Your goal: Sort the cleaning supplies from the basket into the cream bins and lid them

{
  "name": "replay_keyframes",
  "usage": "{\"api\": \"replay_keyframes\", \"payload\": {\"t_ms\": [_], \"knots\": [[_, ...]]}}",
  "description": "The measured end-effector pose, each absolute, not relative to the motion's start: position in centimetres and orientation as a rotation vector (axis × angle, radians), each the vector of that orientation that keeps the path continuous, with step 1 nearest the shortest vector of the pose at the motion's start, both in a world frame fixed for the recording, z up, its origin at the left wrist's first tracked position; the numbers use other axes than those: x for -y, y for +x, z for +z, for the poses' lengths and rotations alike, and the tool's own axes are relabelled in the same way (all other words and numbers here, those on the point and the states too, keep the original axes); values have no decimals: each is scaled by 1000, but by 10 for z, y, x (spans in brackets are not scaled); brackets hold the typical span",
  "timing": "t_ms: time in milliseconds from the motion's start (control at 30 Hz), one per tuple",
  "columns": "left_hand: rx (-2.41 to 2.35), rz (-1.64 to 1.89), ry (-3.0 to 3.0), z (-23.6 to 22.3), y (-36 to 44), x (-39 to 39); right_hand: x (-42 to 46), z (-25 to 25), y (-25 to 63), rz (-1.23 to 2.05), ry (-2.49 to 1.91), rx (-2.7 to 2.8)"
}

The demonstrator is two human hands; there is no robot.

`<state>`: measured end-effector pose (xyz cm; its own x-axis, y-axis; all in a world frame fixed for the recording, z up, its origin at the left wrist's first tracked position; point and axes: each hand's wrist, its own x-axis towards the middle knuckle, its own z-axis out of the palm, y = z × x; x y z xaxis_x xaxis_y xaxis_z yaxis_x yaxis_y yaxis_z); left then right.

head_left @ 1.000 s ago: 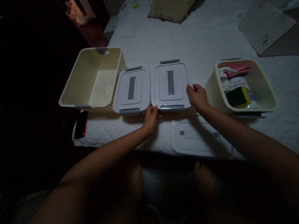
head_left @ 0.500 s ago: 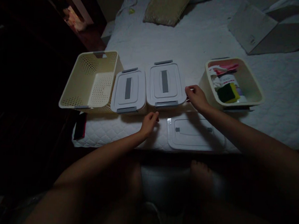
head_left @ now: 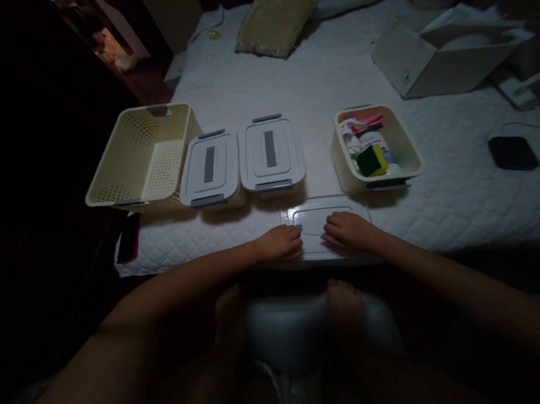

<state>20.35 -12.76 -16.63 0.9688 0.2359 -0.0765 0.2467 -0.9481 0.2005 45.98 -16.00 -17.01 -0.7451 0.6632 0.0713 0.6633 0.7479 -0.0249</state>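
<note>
Through the head camera, your left hand [head_left: 279, 242] lies palm down on the near left corner of a flat, transparent plastic lid [head_left: 314, 220], and your right hand [head_left: 348, 230] lies flat across the lid's right half, its fingers pointing toward your left hand. Both hands are open, with the fingers together and not gripping. You cannot tell from this view how hard they press. The lid sits directly under your hands, flat at the near edge of a white quilted bed [head_left: 457, 201].

Ahead of your left hand stand two white plastic boxes with lids [head_left: 212, 169], each with a grey central strip and grey end clips, side by side and nearly touching. Further left, a cream perforated plastic basket [head_left: 140, 157] sits just beside them. Ahead of your right hand, a cream plastic tub [head_left: 404, 143] holds a green-and-yellow sponge [head_left: 372, 161] and pink cloth [head_left: 364, 119].

Farther up the bed lie a gold cushion [head_left: 276, 28] and an open white cardboard box [head_left: 436, 60]. A black tablet [head_left: 513, 153] lies far right of your right hand. Left of the bed, the room falls into darkness.
</note>
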Motion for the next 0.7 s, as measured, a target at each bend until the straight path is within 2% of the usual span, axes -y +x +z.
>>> {"api": "replay_keyframes", "payload": {"t_ms": [167, 367, 700], "knots": [[-37, -226, 3029, -182, 207, 129, 187, -185, 467, 117, -1027, 3022], [-91, -361, 3099, -195, 204, 121, 193, -197, 471, 175, -1022, 3085], [31, -309, 3169, -175, 203, 120, 201, -180, 484, 58, -1174, 3117]]}}
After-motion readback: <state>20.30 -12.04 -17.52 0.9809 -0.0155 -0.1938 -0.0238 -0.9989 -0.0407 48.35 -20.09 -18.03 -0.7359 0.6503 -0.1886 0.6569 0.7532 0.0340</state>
